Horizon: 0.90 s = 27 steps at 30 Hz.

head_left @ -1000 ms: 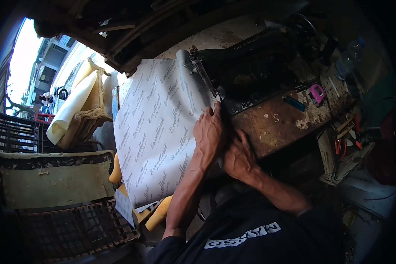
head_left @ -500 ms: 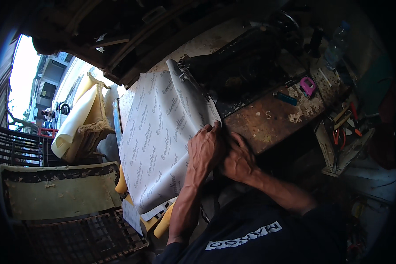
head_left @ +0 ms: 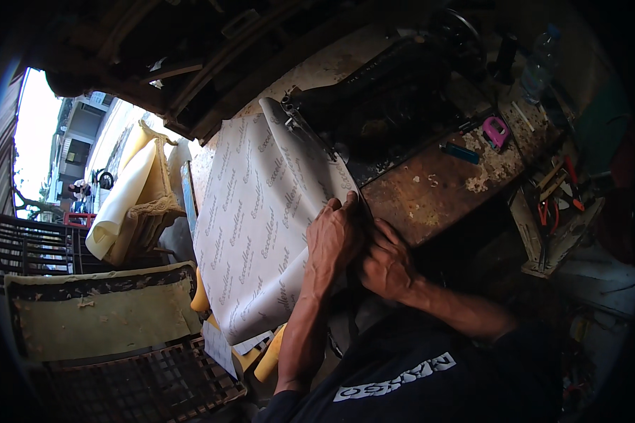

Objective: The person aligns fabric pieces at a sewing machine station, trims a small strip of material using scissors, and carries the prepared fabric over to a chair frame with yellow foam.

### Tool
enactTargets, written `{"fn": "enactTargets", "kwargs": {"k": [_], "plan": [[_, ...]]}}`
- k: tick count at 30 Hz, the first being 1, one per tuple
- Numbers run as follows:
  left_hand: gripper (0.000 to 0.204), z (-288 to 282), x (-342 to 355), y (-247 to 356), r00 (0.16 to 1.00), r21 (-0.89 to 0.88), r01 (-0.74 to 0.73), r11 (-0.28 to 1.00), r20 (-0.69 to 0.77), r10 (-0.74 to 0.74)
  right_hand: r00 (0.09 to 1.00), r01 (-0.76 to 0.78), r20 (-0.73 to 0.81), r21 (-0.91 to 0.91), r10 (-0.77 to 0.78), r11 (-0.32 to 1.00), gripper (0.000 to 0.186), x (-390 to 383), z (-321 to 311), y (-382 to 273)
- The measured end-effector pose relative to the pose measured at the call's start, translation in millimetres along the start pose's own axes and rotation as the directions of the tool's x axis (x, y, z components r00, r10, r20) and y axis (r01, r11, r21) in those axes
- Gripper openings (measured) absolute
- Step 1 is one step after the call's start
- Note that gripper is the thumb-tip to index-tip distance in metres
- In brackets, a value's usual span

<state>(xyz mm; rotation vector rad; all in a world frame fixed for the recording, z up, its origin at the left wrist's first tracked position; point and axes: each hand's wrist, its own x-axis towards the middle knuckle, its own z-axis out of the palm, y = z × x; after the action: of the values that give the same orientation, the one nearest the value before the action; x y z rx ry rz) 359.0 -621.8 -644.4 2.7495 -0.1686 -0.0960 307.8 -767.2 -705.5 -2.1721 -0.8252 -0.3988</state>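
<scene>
A large pale sheet [head_left: 243, 218] with dark printing across its underside slopes over the worktable, one long edge lying at a black sewing machine [head_left: 381, 99]. My left hand [head_left: 331, 229] is closed on the sheet's near right edge, with its thumb and fingertips pressed together there. Close beside it, my right hand [head_left: 386, 268] is curled below the table's front edge. Its fingertips lie in shadow against the dark border of the material, so what they hold is hidden. The sheet's lower left end curls under and hangs off the table.
On the worn tabletop [head_left: 409, 204] lie a pink tape measure [head_left: 496, 132] and a small teal object [head_left: 460, 153]. A plastic bottle [head_left: 541, 67] stands behind. Pliers [head_left: 547, 217] hang in a wooden rack at right. Left are a rolled yellowish sheet [head_left: 123, 201] and a padded panel [head_left: 106, 317].
The whole view has shifted slightly. Both hands keep nearly the same place at the sheet's edge, and the sheet lies almost as before.
</scene>
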Motion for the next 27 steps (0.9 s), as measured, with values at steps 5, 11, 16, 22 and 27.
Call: {"fn": "enactTargets", "kwargs": {"k": [5, 11, 16, 22, 27], "plan": [[0.051, 1, 3, 2, 0.999, 0.07, 0.046, 0.996, 0.012, -0.047, 1.0, -0.025, 0.014, -0.003, 0.025, 1.0, 0.038, 1, 10, 5], [0.046, 9, 14, -11, 0.996, 0.101, 0.029, 0.994, -0.087, -0.02, 0.997, -0.069, 0.04, 0.051, 0.067, 0.996, 0.042, 11, 17, 8], [0.047, 4, 26, -14, 0.999, 0.1, 0.044, 0.994, -0.007, -0.043, 1.0, 0.002, 0.016, 0.002, -0.002, 1.0, 0.043, 24, 12, 10], [0.045, 3, 36, -12, 0.999, 0.117, 0.036, 0.993, -0.017, -0.034, 0.999, 0.001, 0.032, -0.027, 0.0, 1.0, 0.039, 24, 20, 18], [0.047, -2, 32, -15, 0.997, 0.105, 0.076, 0.992, 0.004, -0.077, 0.989, 0.016, 0.145, -0.04, -0.01, 0.999, 0.05, 31, 12, 13]]}}
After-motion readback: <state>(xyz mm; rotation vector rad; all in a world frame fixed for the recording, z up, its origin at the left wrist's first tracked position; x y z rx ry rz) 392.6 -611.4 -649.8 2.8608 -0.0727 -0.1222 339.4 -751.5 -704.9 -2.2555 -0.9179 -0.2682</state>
